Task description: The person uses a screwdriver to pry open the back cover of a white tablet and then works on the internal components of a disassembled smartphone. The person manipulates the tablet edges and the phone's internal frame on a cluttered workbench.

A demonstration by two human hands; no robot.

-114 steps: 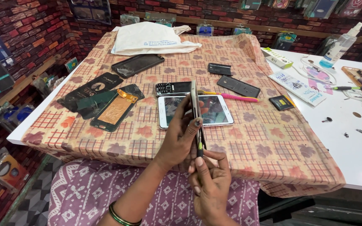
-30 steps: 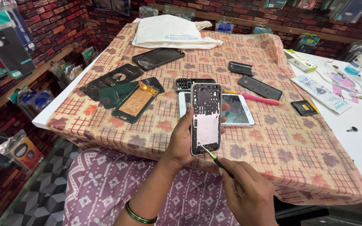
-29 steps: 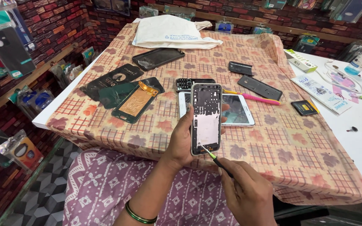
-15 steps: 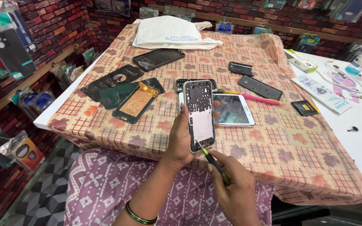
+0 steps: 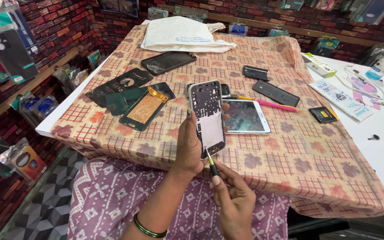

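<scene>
My left hand [image 5: 191,144] holds an opened phone frame [image 5: 207,116] upright above the table's near edge, its inner side with metal plate and circuit area facing me. My right hand [image 5: 232,200] grips a small screwdriver with a yellow-green shaft [image 5: 210,161]. The screwdriver's tip touches the lower edge of the phone frame. A green bangle sits on my left wrist.
A patterned cloth [image 5: 290,146] covers the table. On it lie a white tablet [image 5: 244,116], a pink pen [image 5: 274,105], dark phone covers [image 5: 132,95], a black screen panel [image 5: 168,62], a small battery [image 5: 323,114] and a white bag [image 5: 181,35]. Packaged phone cases hang at left.
Seconds ago the phone was held edge-on with both hands. It now faces me, has shifted left, and the screwdriver tip has moved up to its lower edge.
</scene>
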